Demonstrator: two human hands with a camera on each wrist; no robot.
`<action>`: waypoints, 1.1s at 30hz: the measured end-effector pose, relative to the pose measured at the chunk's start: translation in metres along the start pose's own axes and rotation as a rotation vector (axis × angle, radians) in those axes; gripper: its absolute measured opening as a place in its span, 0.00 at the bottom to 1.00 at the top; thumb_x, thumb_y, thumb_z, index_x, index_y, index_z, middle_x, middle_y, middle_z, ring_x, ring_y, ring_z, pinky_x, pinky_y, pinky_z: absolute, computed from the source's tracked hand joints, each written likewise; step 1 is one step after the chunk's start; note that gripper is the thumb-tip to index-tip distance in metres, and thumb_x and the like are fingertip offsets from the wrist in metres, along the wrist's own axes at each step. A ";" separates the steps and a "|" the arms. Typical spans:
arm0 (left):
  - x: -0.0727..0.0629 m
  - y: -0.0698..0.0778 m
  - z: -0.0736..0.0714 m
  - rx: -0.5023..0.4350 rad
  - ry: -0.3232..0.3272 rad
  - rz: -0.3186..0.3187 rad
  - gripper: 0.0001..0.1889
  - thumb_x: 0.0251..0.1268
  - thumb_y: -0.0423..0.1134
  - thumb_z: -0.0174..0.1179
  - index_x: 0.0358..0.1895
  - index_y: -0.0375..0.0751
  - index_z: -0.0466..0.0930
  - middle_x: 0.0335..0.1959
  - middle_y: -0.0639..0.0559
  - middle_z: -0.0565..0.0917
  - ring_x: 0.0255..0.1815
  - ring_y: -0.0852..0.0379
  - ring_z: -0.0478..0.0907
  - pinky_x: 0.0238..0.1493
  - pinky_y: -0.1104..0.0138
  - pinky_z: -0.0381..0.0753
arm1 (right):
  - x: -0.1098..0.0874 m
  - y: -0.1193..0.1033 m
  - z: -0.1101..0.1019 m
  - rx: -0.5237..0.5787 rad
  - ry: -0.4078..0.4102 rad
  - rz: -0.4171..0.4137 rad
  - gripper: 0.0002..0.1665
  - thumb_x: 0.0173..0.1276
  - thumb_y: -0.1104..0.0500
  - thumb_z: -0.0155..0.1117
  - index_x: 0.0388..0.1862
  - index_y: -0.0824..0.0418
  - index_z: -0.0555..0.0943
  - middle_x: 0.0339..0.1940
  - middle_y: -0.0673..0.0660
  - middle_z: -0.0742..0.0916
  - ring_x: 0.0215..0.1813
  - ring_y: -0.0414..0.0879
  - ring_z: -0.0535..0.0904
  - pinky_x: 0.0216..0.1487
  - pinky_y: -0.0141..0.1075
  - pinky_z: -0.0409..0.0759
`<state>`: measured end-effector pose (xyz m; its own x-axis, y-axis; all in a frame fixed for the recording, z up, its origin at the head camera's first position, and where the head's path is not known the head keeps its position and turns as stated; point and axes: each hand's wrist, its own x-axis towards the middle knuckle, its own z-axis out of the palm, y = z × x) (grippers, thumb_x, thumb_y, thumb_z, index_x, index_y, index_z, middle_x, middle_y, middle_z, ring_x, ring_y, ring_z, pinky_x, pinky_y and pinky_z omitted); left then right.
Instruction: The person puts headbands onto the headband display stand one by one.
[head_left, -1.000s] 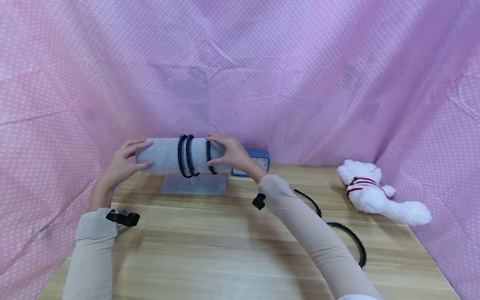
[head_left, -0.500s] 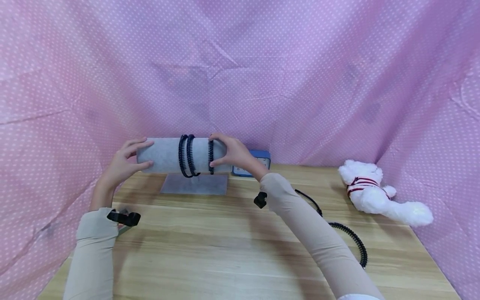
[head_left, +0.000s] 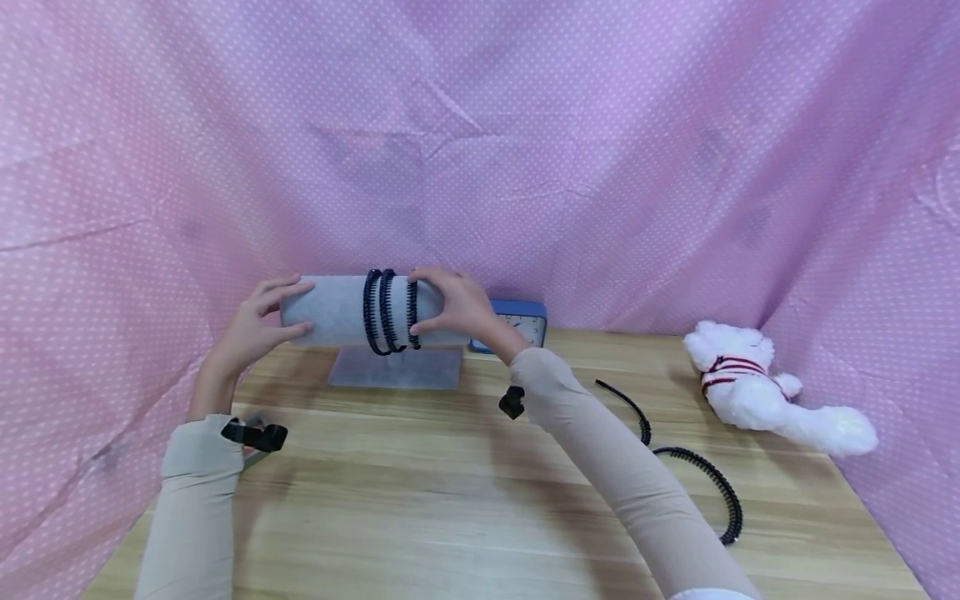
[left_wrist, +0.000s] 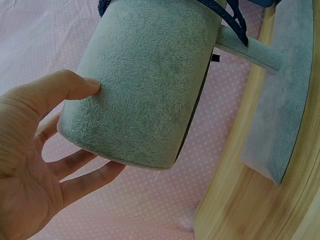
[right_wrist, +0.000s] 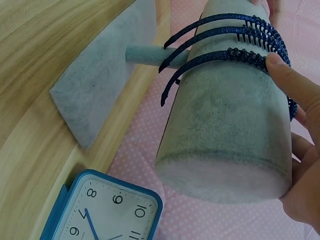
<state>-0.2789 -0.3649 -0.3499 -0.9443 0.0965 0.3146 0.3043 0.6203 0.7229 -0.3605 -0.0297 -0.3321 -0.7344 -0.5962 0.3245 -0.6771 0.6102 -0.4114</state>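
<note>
A grey plush headband display stand (head_left: pixel 330 310) lies as a horizontal cylinder above a flat base (head_left: pixel 393 370). My left hand (head_left: pixel 253 327) grips its left end, thumb on the near side and fingers curling round the rim. Two dark toothed headbands (head_left: pixel 379 312) sit side by side around the cylinder's middle. Just right of them is a third headband (right_wrist: pixel 245 56), pinched by my right hand (head_left: pixel 461 308) with the thumb on its near side; its beaded, dark blue surface shows in the right wrist view. The left wrist view shows my left thumb (left_wrist: pixel 70 85) pressing the plush.
A blue-framed clock (head_left: pixel 528 329) stands behind my right wrist. Two more black headbands, one a slim curve (head_left: pixel 628 404) and one toothed (head_left: pixel 712 475), lie on the wooden table (head_left: pixel 420 492). A white plush toy (head_left: pixel 738 375) rests at the right, before a pink dotted curtain (head_left: pixel 480 167).
My right hand, with the third headband, has slid left along the cylinder, narrowing the gap to the other two. My left hand keeps its grip on the stand's end.
</note>
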 end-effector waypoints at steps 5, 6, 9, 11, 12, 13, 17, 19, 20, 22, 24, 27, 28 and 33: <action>-0.001 0.000 0.000 -0.003 -0.004 0.011 0.33 0.67 0.34 0.68 0.74 0.41 0.70 0.80 0.39 0.57 0.72 0.33 0.60 0.50 0.89 0.66 | 0.001 -0.005 0.001 -0.038 -0.015 0.001 0.48 0.52 0.40 0.83 0.71 0.43 0.73 0.75 0.45 0.76 0.75 0.45 0.71 0.80 0.47 0.61; -0.002 0.000 0.000 -0.001 -0.004 0.016 0.33 0.67 0.34 0.68 0.74 0.40 0.69 0.80 0.39 0.57 0.72 0.33 0.60 0.51 0.89 0.66 | 0.002 -0.006 0.002 -0.044 -0.019 0.002 0.48 0.52 0.40 0.83 0.71 0.43 0.72 0.75 0.45 0.76 0.75 0.45 0.71 0.80 0.46 0.61; -0.003 0.001 -0.001 0.003 -0.002 0.025 0.32 0.67 0.35 0.68 0.74 0.40 0.69 0.80 0.37 0.58 0.72 0.32 0.60 0.51 0.89 0.67 | 0.002 -0.009 0.002 -0.054 -0.024 0.006 0.48 0.52 0.39 0.82 0.71 0.42 0.72 0.76 0.44 0.75 0.75 0.45 0.71 0.81 0.46 0.59; -0.003 0.001 -0.001 0.001 0.000 0.023 0.32 0.67 0.34 0.68 0.74 0.39 0.70 0.80 0.38 0.58 0.73 0.33 0.60 0.51 0.90 0.67 | 0.003 -0.010 0.003 -0.058 -0.026 0.007 0.48 0.52 0.39 0.82 0.71 0.41 0.71 0.76 0.44 0.75 0.76 0.45 0.70 0.82 0.47 0.57; -0.003 0.002 -0.002 -0.002 0.001 0.019 0.32 0.67 0.34 0.68 0.74 0.39 0.70 0.80 0.38 0.58 0.73 0.33 0.60 0.51 0.90 0.67 | 0.003 -0.010 0.003 -0.063 -0.028 0.007 0.48 0.52 0.38 0.82 0.72 0.41 0.71 0.77 0.43 0.75 0.76 0.45 0.70 0.82 0.47 0.56; -0.003 0.002 -0.002 -0.004 0.000 0.019 0.32 0.67 0.34 0.68 0.74 0.39 0.70 0.80 0.38 0.58 0.73 0.33 0.60 0.50 0.90 0.67 | 0.003 -0.011 0.003 -0.064 -0.029 0.006 0.48 0.53 0.39 0.82 0.72 0.41 0.71 0.77 0.43 0.75 0.76 0.45 0.70 0.82 0.47 0.56; -0.003 0.003 -0.002 -0.015 -0.006 0.002 0.32 0.67 0.33 0.68 0.73 0.39 0.70 0.80 0.41 0.58 0.74 0.35 0.59 0.50 0.90 0.67 | 0.003 -0.012 0.003 -0.071 -0.035 -0.001 0.48 0.54 0.39 0.81 0.72 0.41 0.70 0.77 0.44 0.74 0.77 0.47 0.69 0.83 0.50 0.55; -0.003 0.004 -0.002 -0.018 -0.010 -0.002 0.32 0.67 0.33 0.68 0.74 0.39 0.70 0.80 0.41 0.57 0.74 0.34 0.59 0.50 0.90 0.67 | 0.003 -0.013 0.003 -0.080 -0.038 -0.005 0.48 0.54 0.38 0.81 0.73 0.41 0.70 0.77 0.45 0.74 0.77 0.47 0.68 0.82 0.51 0.56; -0.003 0.004 -0.002 -0.022 -0.010 -0.010 0.32 0.67 0.33 0.68 0.74 0.39 0.70 0.81 0.41 0.57 0.74 0.35 0.59 0.50 0.89 0.67 | 0.003 -0.014 0.003 -0.086 -0.041 -0.007 0.49 0.54 0.38 0.80 0.73 0.40 0.69 0.78 0.45 0.73 0.78 0.48 0.67 0.82 0.51 0.56; -0.003 0.005 -0.002 -0.023 -0.013 -0.014 0.32 0.67 0.34 0.68 0.74 0.39 0.70 0.81 0.41 0.57 0.73 0.34 0.60 0.49 0.89 0.68 | 0.002 -0.014 0.003 -0.097 -0.048 -0.011 0.49 0.55 0.37 0.80 0.74 0.40 0.68 0.79 0.46 0.72 0.79 0.48 0.67 0.82 0.51 0.56; -0.003 0.005 -0.002 -0.021 -0.014 -0.015 0.32 0.67 0.34 0.68 0.74 0.40 0.70 0.81 0.42 0.57 0.73 0.34 0.60 0.50 0.88 0.68 | 0.002 -0.015 0.003 -0.106 -0.056 -0.014 0.50 0.56 0.37 0.79 0.75 0.40 0.68 0.80 0.47 0.70 0.79 0.48 0.65 0.82 0.51 0.56; -0.002 0.004 -0.002 -0.017 -0.014 -0.015 0.32 0.67 0.34 0.68 0.74 0.40 0.70 0.80 0.41 0.58 0.73 0.34 0.60 0.50 0.88 0.68 | 0.002 -0.015 0.003 -0.122 -0.064 -0.022 0.50 0.57 0.37 0.78 0.76 0.41 0.67 0.81 0.47 0.69 0.79 0.48 0.65 0.82 0.51 0.56; -0.002 0.004 -0.002 -0.019 -0.011 -0.018 0.32 0.67 0.34 0.68 0.74 0.40 0.71 0.80 0.42 0.58 0.73 0.35 0.60 0.50 0.88 0.68 | 0.002 -0.015 0.003 -0.127 -0.065 -0.024 0.50 0.58 0.37 0.78 0.76 0.41 0.66 0.81 0.47 0.69 0.79 0.48 0.65 0.82 0.51 0.56; -0.001 0.003 -0.002 -0.020 -0.004 -0.006 0.32 0.66 0.32 0.68 0.73 0.38 0.71 0.80 0.40 0.58 0.73 0.33 0.60 0.49 0.88 0.68 | 0.002 -0.016 0.003 -0.136 -0.065 -0.031 0.49 0.59 0.37 0.77 0.76 0.41 0.66 0.81 0.47 0.69 0.79 0.49 0.65 0.82 0.51 0.56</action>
<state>-0.2766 -0.3649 -0.3466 -0.9466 0.0962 0.3078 0.3011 0.6054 0.7368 -0.3508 -0.0420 -0.3276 -0.7111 -0.6460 0.2774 -0.7031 0.6529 -0.2818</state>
